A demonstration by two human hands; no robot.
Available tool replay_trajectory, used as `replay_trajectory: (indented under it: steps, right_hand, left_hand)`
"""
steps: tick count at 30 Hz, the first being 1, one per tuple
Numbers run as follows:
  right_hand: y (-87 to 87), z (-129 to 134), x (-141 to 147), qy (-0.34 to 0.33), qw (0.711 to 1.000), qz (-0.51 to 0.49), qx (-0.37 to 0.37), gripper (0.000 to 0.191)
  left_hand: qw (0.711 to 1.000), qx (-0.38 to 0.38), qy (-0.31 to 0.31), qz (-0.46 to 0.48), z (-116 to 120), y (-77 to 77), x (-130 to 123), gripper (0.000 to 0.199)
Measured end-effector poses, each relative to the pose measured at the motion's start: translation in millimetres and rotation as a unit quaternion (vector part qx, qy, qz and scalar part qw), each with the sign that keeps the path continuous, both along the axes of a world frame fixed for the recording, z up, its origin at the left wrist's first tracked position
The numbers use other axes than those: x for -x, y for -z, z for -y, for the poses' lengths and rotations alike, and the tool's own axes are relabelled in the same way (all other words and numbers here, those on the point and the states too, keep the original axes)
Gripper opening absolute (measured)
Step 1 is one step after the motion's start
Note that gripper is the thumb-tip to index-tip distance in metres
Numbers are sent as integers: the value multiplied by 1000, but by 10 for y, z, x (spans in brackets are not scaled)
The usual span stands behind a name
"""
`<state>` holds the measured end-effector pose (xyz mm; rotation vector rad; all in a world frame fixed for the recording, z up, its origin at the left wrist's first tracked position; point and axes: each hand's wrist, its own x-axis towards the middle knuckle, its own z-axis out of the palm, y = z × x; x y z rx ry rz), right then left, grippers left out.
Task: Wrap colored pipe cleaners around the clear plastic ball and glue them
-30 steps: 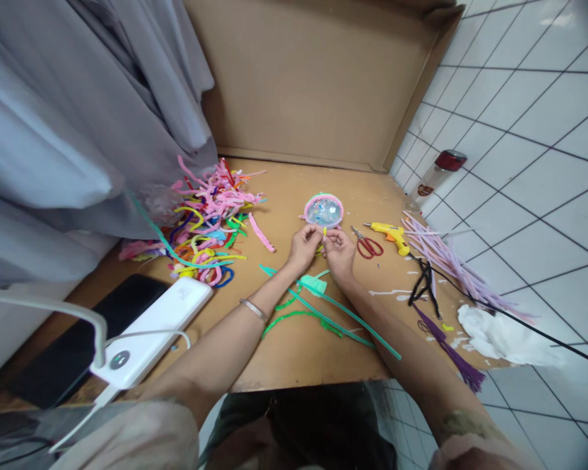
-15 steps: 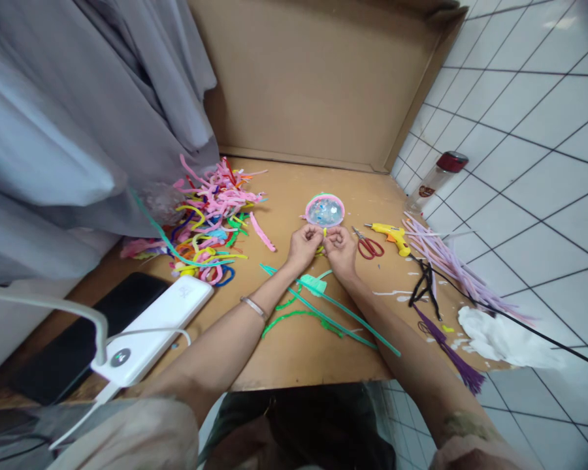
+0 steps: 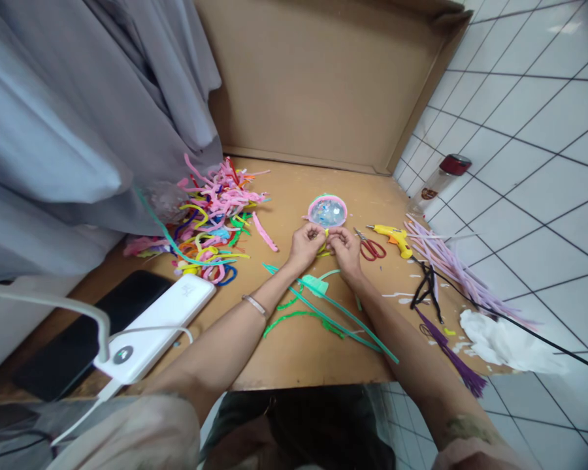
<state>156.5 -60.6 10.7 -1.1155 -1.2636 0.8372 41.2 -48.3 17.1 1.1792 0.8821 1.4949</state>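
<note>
White tiles (image 3: pixel 514 104) rise on the right, and a brown board (image 3: pixel 333 85) backs the table (image 3: pixel 284 186). At its middle the left hand (image 3: pixel 305 248) and right hand (image 3: pixel 345 251) come together, fingertips pinching a yellow strip (image 3: pixel 326 232) on the near side of the dome (image 3: pixel 328 212). Gripping tip to tip probably gives finer control of so thin a piece. Scissors (image 3: pixel 374 250) and a glue gun (image 3: pixel 393 239) lie just right of the hands, likely for easy reach; the colourful pile (image 3: pixel 220 202) sits well left, perhaps out of the way. Fingers hide much of the strip, so whether it joins the dome I cannot tell. One green stem (image 3: pixel 355 318) overlaps the right forearm in view; contact is unclear. The power bank (image 3: pixel 157 329) partly covers the phone (image 3: pixel 132 297), and what the dome contains is too small to make out
</note>
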Motion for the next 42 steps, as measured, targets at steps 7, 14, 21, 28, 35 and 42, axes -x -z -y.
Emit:
replay_trajectory:
  steps: [7,14,21,28,35,42]
  right_hand:
    - [-44,-25,-65,12,1000,-19,19,29]
    - [-146,-42,-123,-2,997,-40,65,26]
    - [-245,-31,-200,-32,995,-8,98,23]
    - [-239,-52,-266,-59,994,14,92,20]
    - [-241,-49,-220,-37,996,-4,77,17]
    - [-284,-79,-247,72,989,-120,46,16]
  left_hand:
    - [1000,-6,9,-25,-14,28,-5,13]
    - [999,-22,21,-41,-12,50,-16,12]
    - [996,-29,30,-75,5,31,-11,10]
    - [995,-39,36,-88,33,41,-7,10]
    - [996,-41,30,-80,41,43,0,18]
    - [999,-43,-22,-10,8,66,40,40]
